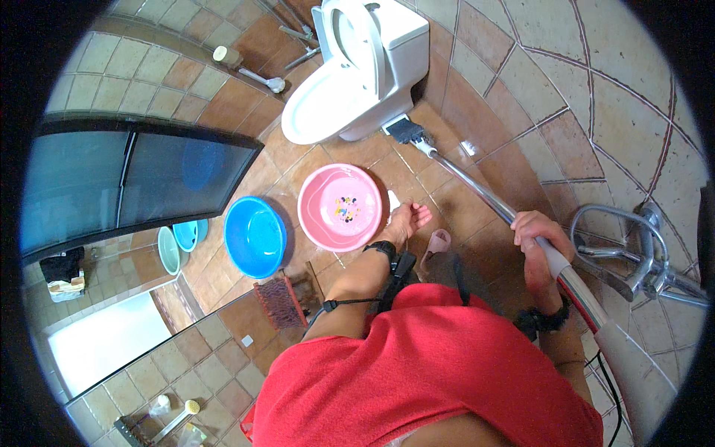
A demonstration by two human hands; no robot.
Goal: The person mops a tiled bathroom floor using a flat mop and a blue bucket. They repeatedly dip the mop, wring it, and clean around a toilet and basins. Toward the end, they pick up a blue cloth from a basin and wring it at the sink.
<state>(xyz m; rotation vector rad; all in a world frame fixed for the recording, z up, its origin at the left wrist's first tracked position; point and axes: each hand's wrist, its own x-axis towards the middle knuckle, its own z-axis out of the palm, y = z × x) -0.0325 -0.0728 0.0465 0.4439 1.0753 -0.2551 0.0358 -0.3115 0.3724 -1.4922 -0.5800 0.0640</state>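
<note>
My right hand (539,237) is closed around the metal pole (475,190) of a floor mop. The pole slants from the lower right to the mop head (406,132), which lies on the tiles by the toilet base and has a dark grey part and a white edge. My left hand (412,219) is palm up with its fingers slightly curled and nothing in it. Just left of it stands a pink plastic basin (341,237); a small white object (393,202), not clear in kind, shows beside the fingers. A blue plastic basin (254,237) stands farther left.
A white toilet (357,106) with raised lid is ahead. A toilet brush (262,80) hangs at the left wall near a dark-framed glass panel (184,173). A pink slipper (438,243) shows below my left hand. A shower mixer tap (642,262) juts from the right wall.
</note>
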